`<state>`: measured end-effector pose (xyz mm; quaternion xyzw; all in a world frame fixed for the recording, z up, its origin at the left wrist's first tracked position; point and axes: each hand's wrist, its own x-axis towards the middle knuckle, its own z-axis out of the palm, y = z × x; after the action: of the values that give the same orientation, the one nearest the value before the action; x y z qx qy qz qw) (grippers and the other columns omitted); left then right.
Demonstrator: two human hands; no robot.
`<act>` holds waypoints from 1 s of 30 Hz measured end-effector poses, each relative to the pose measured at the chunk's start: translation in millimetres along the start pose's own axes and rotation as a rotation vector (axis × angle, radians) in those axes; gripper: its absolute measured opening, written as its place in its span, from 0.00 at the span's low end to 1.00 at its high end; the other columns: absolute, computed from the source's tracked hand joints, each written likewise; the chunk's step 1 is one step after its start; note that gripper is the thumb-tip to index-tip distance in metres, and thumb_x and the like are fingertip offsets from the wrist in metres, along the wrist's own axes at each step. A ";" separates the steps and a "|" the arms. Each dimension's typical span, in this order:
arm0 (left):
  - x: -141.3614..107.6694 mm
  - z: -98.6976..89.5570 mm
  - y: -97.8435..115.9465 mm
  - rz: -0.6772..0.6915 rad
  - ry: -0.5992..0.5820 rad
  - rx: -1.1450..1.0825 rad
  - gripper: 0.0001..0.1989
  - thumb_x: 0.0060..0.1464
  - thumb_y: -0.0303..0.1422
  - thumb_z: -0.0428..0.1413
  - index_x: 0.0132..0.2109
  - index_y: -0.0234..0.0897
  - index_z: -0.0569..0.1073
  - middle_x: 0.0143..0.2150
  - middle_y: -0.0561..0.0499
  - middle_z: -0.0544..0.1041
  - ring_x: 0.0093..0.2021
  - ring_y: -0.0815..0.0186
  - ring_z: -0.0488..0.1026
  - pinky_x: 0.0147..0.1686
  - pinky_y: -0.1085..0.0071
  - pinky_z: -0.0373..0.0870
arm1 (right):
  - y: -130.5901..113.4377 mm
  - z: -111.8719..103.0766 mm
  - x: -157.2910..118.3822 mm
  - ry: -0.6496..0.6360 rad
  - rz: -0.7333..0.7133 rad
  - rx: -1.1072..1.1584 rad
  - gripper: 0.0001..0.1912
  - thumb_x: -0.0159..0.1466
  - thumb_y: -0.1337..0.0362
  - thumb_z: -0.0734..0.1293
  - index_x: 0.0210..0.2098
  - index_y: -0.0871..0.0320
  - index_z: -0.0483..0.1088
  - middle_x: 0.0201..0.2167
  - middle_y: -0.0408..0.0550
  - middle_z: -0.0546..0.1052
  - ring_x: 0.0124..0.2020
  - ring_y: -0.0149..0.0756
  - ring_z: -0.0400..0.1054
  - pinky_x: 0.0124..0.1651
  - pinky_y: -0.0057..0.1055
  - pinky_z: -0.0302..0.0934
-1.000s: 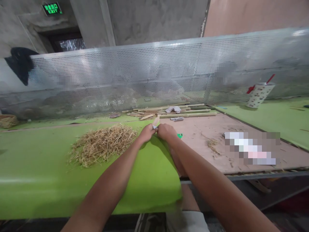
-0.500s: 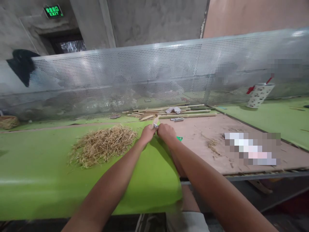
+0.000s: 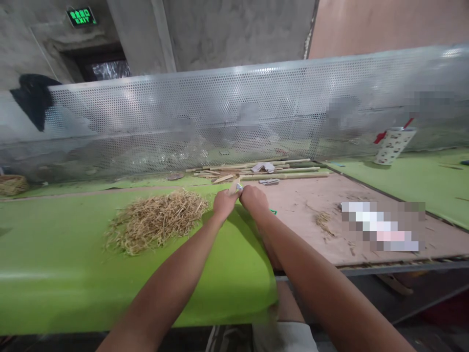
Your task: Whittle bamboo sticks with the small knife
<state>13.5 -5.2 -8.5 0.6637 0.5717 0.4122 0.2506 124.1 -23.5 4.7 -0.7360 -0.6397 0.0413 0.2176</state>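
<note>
Both my hands are close together over the near middle of the bench. My left hand (image 3: pixel 224 201) is closed on a pale, flat, pointed strip (image 3: pixel 234 185) that looks like bamboo or wood. My right hand (image 3: pixel 254 197) is closed beside it, around a small tool whose shiny metal end (image 3: pixel 239 187) shows between the two hands, against the strip. Fingers hide most of the tool. A green loop or handle end (image 3: pixel 273 211) pokes out on the far side of my right wrist. Left of my hands lies a heap of thin tan shavings (image 3: pixel 161 220) on a green sheet (image 3: pixel 66 274).
Behind my hands lie bamboo sticks (image 3: pixel 289 174) and folded white pieces (image 3: pixel 263 167). A perforated metal screen (image 3: pixel 205 117) crosses the back. To the right are a patterned tumbler (image 3: pixel 394 145), a blurred-out object (image 3: pixel 381 227) and scattered shavings (image 3: pixel 323 221). A woven basket (image 3: pixel 12 185) stands far left.
My hands have shifted slightly, and the metal end now sits a little further right and higher against the strip. Less of the green part shows. The heap and bench things have not moved.
</note>
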 end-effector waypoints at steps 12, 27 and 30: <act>4.6 -8.4 -4.7 0.144 -0.088 0.042 0.16 0.46 0.45 0.56 0.28 0.35 0.71 0.21 0.53 0.68 0.23 0.69 0.62 0.24 0.73 0.50 | 3.4 0.4 -0.8 -0.035 -0.061 -0.057 0.16 0.64 0.63 0.57 0.45 0.62 0.72 0.42 0.62 0.76 0.45 0.45 0.71 0.43 0.33 0.62; 4.4 -5.3 -1.1 0.079 -0.085 -0.074 0.16 0.45 0.45 0.58 0.30 0.36 0.68 0.21 0.55 0.66 0.21 0.70 0.60 0.23 0.73 0.52 | 9.3 0.2 6.0 0.043 -0.024 0.020 0.16 0.64 0.62 0.56 0.43 0.60 0.71 0.42 0.59 0.76 0.43 0.43 0.71 0.41 0.31 0.60; 6.5 -12.6 -1.2 0.024 -0.137 -0.095 0.13 0.48 0.36 0.56 0.41 0.35 0.69 0.23 0.54 0.69 0.20 0.71 0.62 0.22 0.74 0.54 | 20.0 -1.4 10.4 0.097 0.018 0.048 0.15 0.63 0.64 0.56 0.44 0.57 0.71 0.43 0.57 0.76 0.43 0.42 0.71 0.41 0.31 0.59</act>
<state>2.4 -0.4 -1.1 0.6845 0.5249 0.3955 0.3155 144.9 -15.6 0.7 -0.7374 -0.6207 0.0226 0.2655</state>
